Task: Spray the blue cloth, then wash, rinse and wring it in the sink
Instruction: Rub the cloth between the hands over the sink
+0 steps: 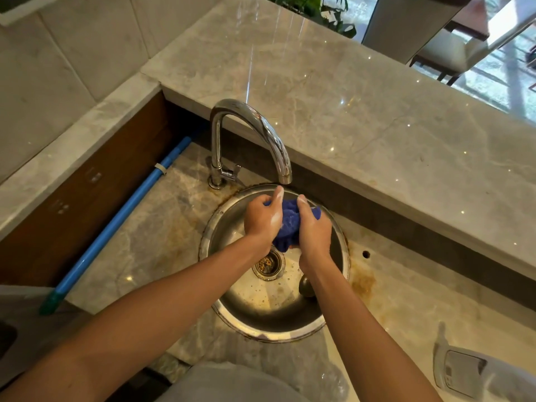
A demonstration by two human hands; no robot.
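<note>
Above the round metal sink [232, 311], under the tap spout [285, 177], the blue cloth [288, 224] is bunched and clamped between both hands. The left hand [262, 219] grips its left side, the right hand [314, 230] its right. Suds are seen on the fingers [279, 195]. The drain [268, 264] lies just below.

cloth: most of the blue cloth [288, 224] is hidden between the two hands above the sink [232, 311];
fingers: mostly buried in the cloth;
white object [475, 372]: blurred right of the sink, unidentifiable, cut by the edge
</note>
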